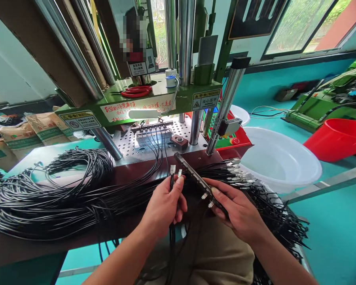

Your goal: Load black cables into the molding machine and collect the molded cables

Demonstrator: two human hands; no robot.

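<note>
My left hand [163, 204] is closed around black cables with pale connector ends [173, 169] sticking up above the thumb. Below the fist the cables hang down over my lap. My right hand [235, 208] grips a long dark slotted bar [192, 173], tilted with its far end up and to the left. A couple of small silvery connectors [205, 196] sit along the bar near my right fingers, with thin leads hanging under them. The bar's near end is hidden in my right palm. The two hands are apart, above my lap.
A green press [178, 105] with steel columns stands ahead, cables with ends lined up at a metal block [154, 138] on its perforated plate. Coiled black cables [86, 190] cover the left table; more cable ends [273, 209] lie right. Beyond are a white tub [284, 154] and red bucket [338, 136].
</note>
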